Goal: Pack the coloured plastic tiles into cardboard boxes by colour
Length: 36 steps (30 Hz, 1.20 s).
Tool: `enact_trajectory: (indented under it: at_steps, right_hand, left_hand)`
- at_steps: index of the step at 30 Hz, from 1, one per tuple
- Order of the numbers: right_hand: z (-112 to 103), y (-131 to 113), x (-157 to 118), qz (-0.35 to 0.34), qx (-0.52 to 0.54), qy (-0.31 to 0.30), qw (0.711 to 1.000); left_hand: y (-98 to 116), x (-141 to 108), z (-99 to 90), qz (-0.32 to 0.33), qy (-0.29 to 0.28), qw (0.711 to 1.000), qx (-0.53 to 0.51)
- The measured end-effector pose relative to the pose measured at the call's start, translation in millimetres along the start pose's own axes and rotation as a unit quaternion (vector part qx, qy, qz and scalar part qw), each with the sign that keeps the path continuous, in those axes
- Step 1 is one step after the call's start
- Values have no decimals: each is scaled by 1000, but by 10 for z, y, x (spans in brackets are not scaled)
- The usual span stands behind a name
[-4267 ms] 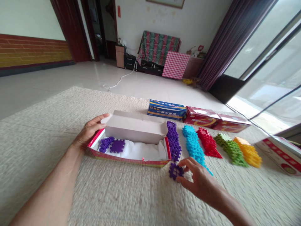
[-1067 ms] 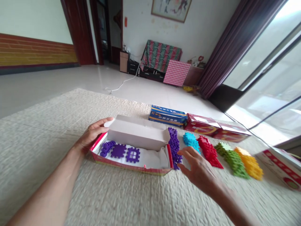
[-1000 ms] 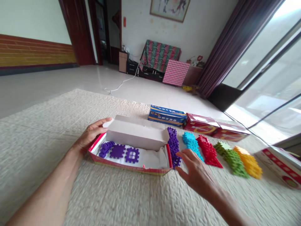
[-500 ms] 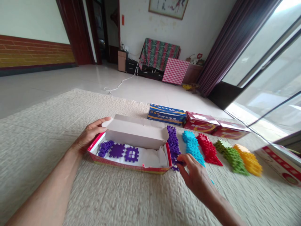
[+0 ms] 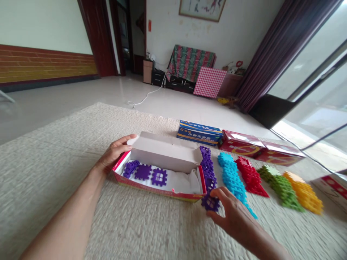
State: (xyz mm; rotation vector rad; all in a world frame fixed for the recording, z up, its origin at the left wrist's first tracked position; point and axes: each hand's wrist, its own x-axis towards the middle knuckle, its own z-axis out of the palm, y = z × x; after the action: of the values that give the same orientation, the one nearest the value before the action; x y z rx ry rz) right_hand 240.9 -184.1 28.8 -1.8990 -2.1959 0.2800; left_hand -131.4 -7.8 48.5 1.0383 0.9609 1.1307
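My left hand (image 5: 116,153) grips the left end of an open red cardboard box (image 5: 159,191), with its thumb by the raised white lid flap (image 5: 168,148). Inside, purple toothed plastic tiles lie on white lining at the left and middle: a leaning bunch (image 5: 131,168), a solid tile (image 5: 142,172) and a window tile (image 5: 159,177). To the right of the box, my right hand (image 5: 230,211) has its thumb and fingers at opposite edges of a purple window tile (image 5: 210,204), at the near end of a purple tile row (image 5: 207,164).
Rows of blue tiles (image 5: 233,177), red tiles (image 5: 249,177), green tiles (image 5: 282,187) and yellow tiles (image 5: 303,193) lie to the right. Behind them stand a blue box (image 5: 199,133) and two red boxes (image 5: 241,142). Another box (image 5: 332,189) is at far right. All rest on a beige quilted mat (image 5: 135,224).
The view has swung left, so everything sits further right. My right hand has come nearer, its thumb and fingers wider apart around the purple window tile. My left hand stays on the box.
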Motion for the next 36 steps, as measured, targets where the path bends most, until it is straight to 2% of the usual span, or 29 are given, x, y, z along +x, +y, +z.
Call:
enact_trajectory:
  at_steps: [4,7,9,10,13,16,18,22,28,31,36]
  right_hand:
    - [-108,54,0,-19,-23,16,999]
    - [-419,17,96,-27,-31,93,995]
    - [-667,-135,230,-34,-32,137,989]
    - [-772,-250,315,-49,-26,137,989]
    - [-924,-656,600,-110,16,92,990]
    - [-846,-966,843,-149,31,3,988]
    - [-746,-1059,947,-153,14,-53,987]
    - [-603,-1056,1020,-139,-45,-107,984]
    - [-531,-1022,977,-148,-87,-93,981]
    - [-615,-983,917,-147,-61,-52,986]
    - [-892,-631,747,-89,-23,98,991]
  left_hand:
    - [5,-7,11,5,-21,999,-23]
    - [3,-10,10,7,-26,999,-31]
    - [-6,-4,1,10,-28,999,-33]
    - [-14,2,-7,11,-28,999,-33]
    - [-46,28,-39,14,-31,999,-27]
    - [-73,51,-69,21,-35,999,-18]
    - [-80,58,-78,25,-39,999,-19]
    - [-65,50,-64,24,-38,999,-27]
    - [-30,22,-29,24,-27,999,-13]
    - [-23,18,-24,28,-25,999,-3]
    - [-2,9,-6,10,-23,1000,-9]
